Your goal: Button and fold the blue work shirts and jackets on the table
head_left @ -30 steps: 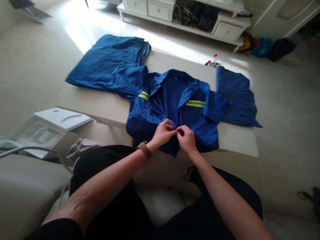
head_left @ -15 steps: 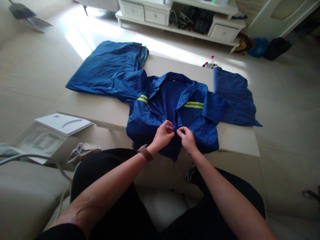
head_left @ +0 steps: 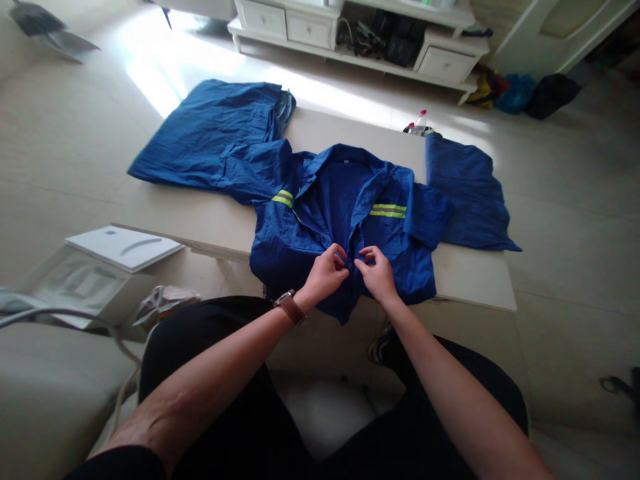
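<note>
A blue work jacket with yellow-and-grey reflective stripes lies face up, its collar away from me and its front partly open. My left hand is closed at the lower front edge, thumb and fingertips pinching the cloth near a small button. Just across from it, my right hand holds the other front edge between thumb and curled index finger. The fingertips of both hands are a small gap apart, and their exact grip is partly hidden. The jacket's lower hem hangs over the table's near edge.
Beneath the jacket is a pale table. Folded blue cloth lies at its left and more blue cloth at its right. Bottles with red caps stand behind. A white box is at the near left. My knees flank the hem.
My right hand's fingers have lifted and spread slightly, and a button now shows between the hands. Both hands stay at the jacket's lower front. The view has shifted a little.
</note>
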`<state>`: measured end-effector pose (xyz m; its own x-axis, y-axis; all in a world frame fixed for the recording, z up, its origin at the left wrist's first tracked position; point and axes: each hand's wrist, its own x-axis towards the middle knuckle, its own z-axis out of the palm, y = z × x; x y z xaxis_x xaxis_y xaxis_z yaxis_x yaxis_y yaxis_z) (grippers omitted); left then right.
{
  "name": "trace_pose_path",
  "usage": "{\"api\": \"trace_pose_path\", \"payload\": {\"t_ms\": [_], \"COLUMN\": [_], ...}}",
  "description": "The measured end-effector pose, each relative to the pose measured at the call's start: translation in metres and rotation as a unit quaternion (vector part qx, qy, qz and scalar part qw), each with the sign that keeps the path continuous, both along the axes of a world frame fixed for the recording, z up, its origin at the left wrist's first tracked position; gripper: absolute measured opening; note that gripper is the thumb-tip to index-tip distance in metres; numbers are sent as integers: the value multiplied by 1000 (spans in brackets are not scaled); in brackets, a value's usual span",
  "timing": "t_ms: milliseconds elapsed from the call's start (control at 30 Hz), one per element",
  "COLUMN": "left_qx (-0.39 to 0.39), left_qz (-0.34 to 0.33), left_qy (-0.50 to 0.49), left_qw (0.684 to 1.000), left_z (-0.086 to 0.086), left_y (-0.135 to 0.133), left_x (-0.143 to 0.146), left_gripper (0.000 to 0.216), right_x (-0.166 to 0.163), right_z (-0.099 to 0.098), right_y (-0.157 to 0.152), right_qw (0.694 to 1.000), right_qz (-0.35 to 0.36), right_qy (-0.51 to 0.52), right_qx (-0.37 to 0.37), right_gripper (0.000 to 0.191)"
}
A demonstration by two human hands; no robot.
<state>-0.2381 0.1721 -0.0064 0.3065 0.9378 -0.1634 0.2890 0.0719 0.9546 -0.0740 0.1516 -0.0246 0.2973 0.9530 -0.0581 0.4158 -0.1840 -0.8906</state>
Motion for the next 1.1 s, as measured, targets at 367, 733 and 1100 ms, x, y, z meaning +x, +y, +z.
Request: {"api": "trace_pose_path", "payload": {"t_ms": [367,733,1100], "left_qx": [-11,28,-16], "left_qz": [-186,-77,48], "left_qy": [161,386,155], "left_qw": [969,919,987], "left_z": [2,-7,-19], "left_y": [-5,22,33], "left_x": [-5,-34,-23], "left_gripper": [15,20,6], "right_x": [1,-1,-1], "right_z": [-25,-22,-8], "right_y": [4,5,1], "right_qw": [999,993,999], "right_qz": [-14,-9,-1], "right_qy": [2,111,49], "right_qx": [-46,-29,12], "right_gripper": [41,40,48]}}
